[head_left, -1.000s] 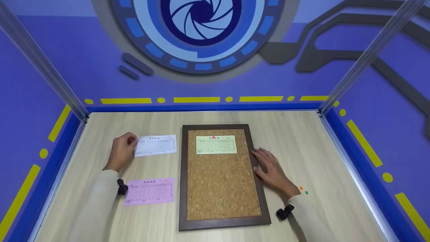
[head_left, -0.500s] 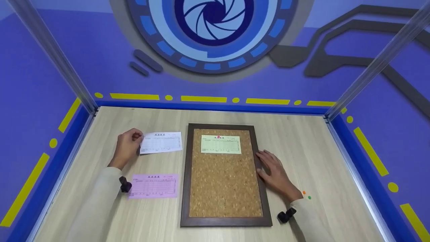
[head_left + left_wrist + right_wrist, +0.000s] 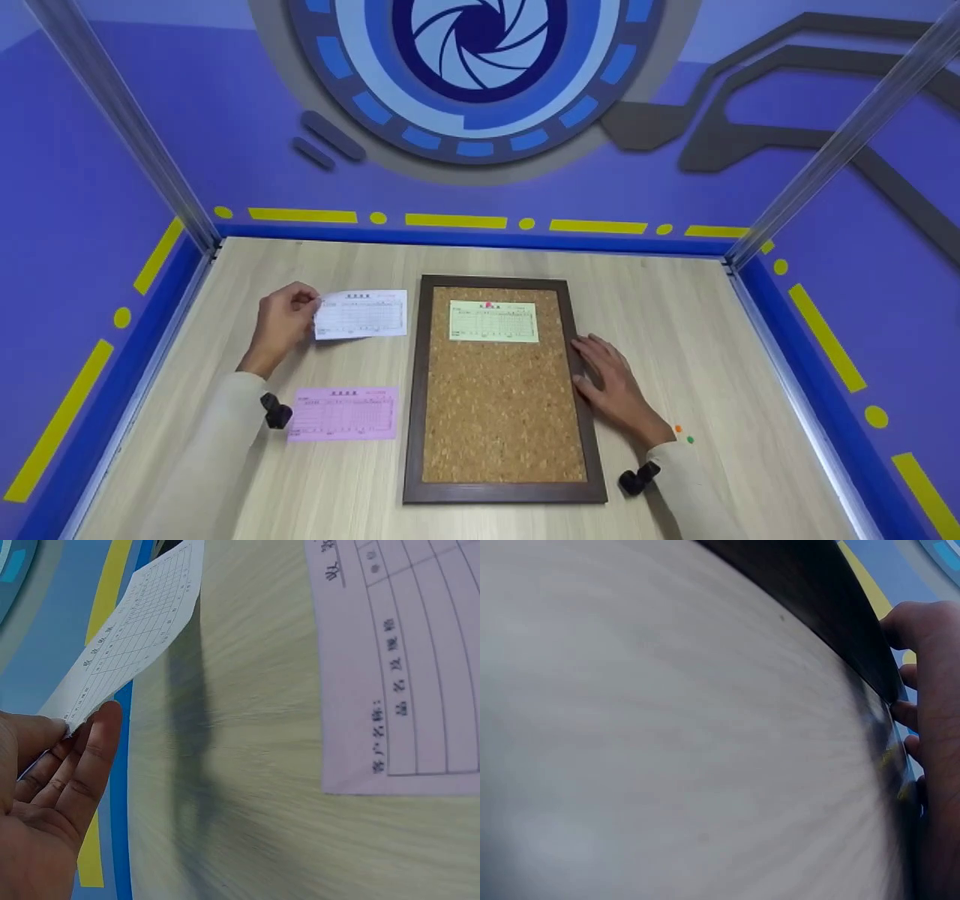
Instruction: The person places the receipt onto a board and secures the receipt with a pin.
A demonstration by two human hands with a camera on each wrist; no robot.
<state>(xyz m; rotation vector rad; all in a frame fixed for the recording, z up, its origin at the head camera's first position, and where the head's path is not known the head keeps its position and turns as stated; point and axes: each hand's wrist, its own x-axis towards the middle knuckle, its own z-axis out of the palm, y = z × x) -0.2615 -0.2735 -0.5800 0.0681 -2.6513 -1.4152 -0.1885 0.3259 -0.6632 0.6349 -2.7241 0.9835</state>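
My left hand (image 3: 281, 322) pinches the left edge of a white printed form slip (image 3: 364, 315) between thumb and fingers. In the left wrist view the slip (image 3: 139, 630) bows and is raised off the table, with a shadow beneath it. My right hand (image 3: 615, 386) rests against the right side of a brown-framed cork board (image 3: 502, 420), fingers relaxed and touching the frame. On the upper part of the cork lies a pale green form slip (image 3: 493, 324), with a pink-red pushpin (image 3: 488, 304) at its top edge. Below the white slip, a pink form slip (image 3: 345, 414) lies flat.
Two small pins, one orange (image 3: 678, 428) and one green (image 3: 690, 439), lie on the wooden table (image 3: 750, 360) beside my right wrist. Blue printed walls (image 3: 420, 191) with clear corner posts enclose the table at the back and sides.
The head view has shifted and tilted a little. My left hand has lifted the white slip slightly off the table. My right hand stays at the board's frame.
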